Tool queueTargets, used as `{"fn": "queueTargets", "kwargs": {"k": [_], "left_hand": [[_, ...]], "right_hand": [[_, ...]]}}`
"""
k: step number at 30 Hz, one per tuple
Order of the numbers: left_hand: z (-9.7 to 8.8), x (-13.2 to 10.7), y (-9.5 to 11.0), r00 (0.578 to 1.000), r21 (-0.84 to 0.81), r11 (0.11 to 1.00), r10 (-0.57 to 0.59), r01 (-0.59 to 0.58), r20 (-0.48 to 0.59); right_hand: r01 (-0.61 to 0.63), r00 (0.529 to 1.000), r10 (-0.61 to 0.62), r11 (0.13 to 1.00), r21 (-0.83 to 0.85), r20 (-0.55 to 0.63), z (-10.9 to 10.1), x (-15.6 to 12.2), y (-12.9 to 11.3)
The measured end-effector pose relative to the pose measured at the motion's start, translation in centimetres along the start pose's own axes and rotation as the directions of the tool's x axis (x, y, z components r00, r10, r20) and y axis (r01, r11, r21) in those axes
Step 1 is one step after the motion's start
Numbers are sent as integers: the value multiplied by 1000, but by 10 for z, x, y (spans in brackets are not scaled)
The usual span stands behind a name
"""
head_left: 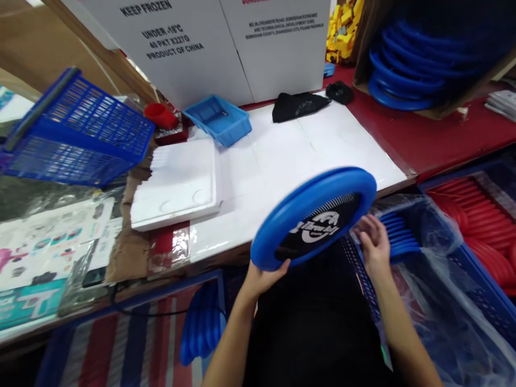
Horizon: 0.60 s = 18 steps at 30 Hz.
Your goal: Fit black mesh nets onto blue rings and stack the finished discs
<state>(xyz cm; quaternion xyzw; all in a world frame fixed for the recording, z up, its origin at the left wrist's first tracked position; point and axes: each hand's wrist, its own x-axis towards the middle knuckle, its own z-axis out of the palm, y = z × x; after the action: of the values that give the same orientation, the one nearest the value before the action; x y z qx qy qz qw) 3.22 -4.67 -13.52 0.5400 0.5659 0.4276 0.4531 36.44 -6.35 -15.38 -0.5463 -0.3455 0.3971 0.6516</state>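
Note:
My left hand [264,277] grips a blue flying disc [316,228] by its lower left rim, thumb on the near face. The disc is tilted and has a black centre with white print; its upper edge looks double, and I cannot tell whether two discs are together. My right hand [375,243] is just off the disc's right side, fingers loosely bent and apart, holding nothing. Close to it, several blue rings [399,235] stand in a plastic-lined blue crate [437,212]. Below the discs lies the white tabletop [290,156].
A blue tray [220,119], a white foam slab [181,180] and a black bag [298,106] lie on the table. A blue basket [84,131] stands left. Blue rings [407,64] fill a box at right; red rings [479,226] fill a crate. More blue discs [201,322] sit lower left.

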Motion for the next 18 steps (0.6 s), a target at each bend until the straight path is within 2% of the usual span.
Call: {"fn": "queueTargets", "kwargs": {"k": [1,2,3,4,5,7,9,10,11,14,18], "left_hand": [[-15,5,10,986,73,994,67,-78,151],[-29,10,23,940,114,980,122,-166,318],[-40,15,36,861,134,959,158,-251,484],[-50,20,49,771,151,935,166,-322,615],[-57,25,62,724,180,909,166,-375,669],[-67,33,81,660,215,856,180,-470,730],[-73,38,92,633,227,817,202,-529,747],[-76,38,95,625,225,808,211,-544,752],[-79,39,95,619,220,807,216,-549,755],[-89,38,90,609,187,830,214,-526,764],[-99,38,74,600,131,874,204,-467,773]], "right_hand": [[162,987,-162,982,-97,9,-8,7,-19],[310,951,-302,931,-194,69,-14,14,-41],[423,905,-388,864,-273,174,-18,20,-65],[501,858,-409,800,-331,310,-20,25,-90],[552,805,-358,745,-375,474,-20,30,-114],[631,643,-150,660,-408,751,-15,37,-154],[679,470,16,633,-372,883,-8,42,-178],[692,404,65,631,-351,912,-4,44,-184],[703,359,91,628,-334,929,-1,46,-188],[746,298,87,600,-289,950,4,46,-189],[809,244,-18,555,-194,970,11,35,-187]]}}
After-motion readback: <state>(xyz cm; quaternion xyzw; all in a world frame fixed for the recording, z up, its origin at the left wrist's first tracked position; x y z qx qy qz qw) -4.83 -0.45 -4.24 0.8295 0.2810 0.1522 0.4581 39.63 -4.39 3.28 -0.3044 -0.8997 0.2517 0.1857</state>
